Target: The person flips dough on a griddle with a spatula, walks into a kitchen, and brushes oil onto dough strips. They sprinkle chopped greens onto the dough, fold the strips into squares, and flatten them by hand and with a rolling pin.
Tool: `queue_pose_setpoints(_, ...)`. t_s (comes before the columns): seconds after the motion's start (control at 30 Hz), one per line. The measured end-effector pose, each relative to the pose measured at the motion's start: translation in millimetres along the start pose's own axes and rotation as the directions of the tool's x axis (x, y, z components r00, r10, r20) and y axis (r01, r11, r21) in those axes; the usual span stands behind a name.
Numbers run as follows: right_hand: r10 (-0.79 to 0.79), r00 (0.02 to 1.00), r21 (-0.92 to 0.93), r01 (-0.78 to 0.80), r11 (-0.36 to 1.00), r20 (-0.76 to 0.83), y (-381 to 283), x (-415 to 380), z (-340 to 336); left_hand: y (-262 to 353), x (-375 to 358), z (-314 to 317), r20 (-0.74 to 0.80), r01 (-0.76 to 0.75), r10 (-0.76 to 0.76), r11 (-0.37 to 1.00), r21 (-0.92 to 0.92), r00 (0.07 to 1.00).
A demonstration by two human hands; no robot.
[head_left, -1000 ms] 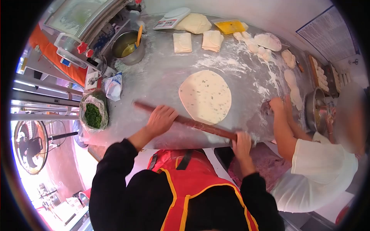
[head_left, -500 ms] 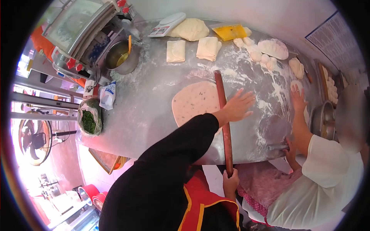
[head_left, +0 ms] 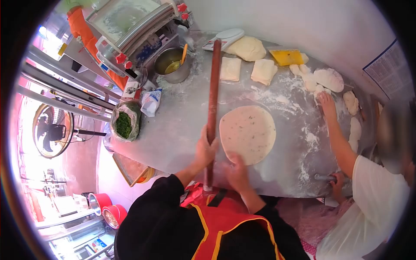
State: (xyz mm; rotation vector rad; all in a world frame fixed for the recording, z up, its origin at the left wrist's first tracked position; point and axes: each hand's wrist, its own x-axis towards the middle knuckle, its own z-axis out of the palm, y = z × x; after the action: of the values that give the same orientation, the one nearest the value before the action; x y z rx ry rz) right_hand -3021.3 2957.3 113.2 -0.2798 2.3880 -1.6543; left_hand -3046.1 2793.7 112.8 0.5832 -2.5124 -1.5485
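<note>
A long reddish-brown rolling pin [head_left: 213, 86] is gripped near its lower part by my left hand [head_left: 205, 149], and it stands to the left of the dough, apart from it. The round flat dough sheet [head_left: 248, 134], pale with green flecks, lies on the grey metal table [head_left: 173, 130]. At the sheet's lower edge is my right hand [head_left: 239, 174], blurred by motion, with its thumb and fingers apart and nothing visible in them.
Folded dough [head_left: 230, 69], a larger dough mass [head_left: 248, 48] and a yellow scraper [head_left: 287, 57] lie at the back. A metal pot [head_left: 174, 65] and a bag of greens [head_left: 124, 125] stand left. On the right, a co-worker's hand [head_left: 327, 103] touches dough pieces.
The rolling pin has moved left, off the dough. My left hand now grips it, while my right hand has let go of its lower end. The co-worker's hand has moved to the dough pieces. The view has shifted.
</note>
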Motion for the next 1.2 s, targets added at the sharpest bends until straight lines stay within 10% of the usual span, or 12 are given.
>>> queue_pose_setpoints(0.07,-0.176,0.941,-0.351,0.067,0.934,-0.289,43,13,-30,-26,-1,-34,-0.004,0.041,-0.041,0.981,0.188,0.999)
queue_pose_setpoints(0.33,0.398,0.793,-0.044,-0.468,0.883,-0.462,92,97,-95,-63,24,-93,-0.014,-0.051,0.074,0.792,0.609,0.997)
queue_pose_setpoints(0.47,0.280,0.880,-0.424,-0.437,0.793,-0.384,101,116,-101,-72,37,-75,-0.102,-0.302,0.387,0.836,0.458,0.917)
queue_pose_setpoints(0.57,-0.054,0.989,-0.699,-0.057,0.713,-0.135,7,111,-53,-59,29,-34,0.008,-0.095,0.097,0.984,-0.149,0.995)
queue_pose_setpoints(0.63,-0.106,0.994,-0.597,0.100,0.796,0.025,-61,95,1,-64,29,-2,0.215,0.187,-0.029,0.615,-0.766,0.976)
queue_pose_setpoints(0.7,-0.184,0.957,-0.532,0.278,0.799,0.224,-117,66,52,-41,30,-6,0.452,0.448,-0.218,-0.071,-0.891,0.865)
queue_pose_setpoints(0.8,-0.567,0.664,-0.371,0.746,0.553,0.487,-152,30,114,-40,21,-79,0.088,0.159,-0.141,0.652,-0.741,0.986)
queue_pose_setpoints(0.97,-0.725,0.334,0.179,0.828,0.531,0.602,-211,1,173,-80,-47,-206,-0.279,0.018,-0.136,0.921,-0.389,0.951)
queue_pose_setpoints(1.2,-0.538,0.559,0.090,0.636,0.766,0.631,-181,15,195,-154,-151,-404,-0.816,0.395,-0.179,0.916,0.066,0.550)
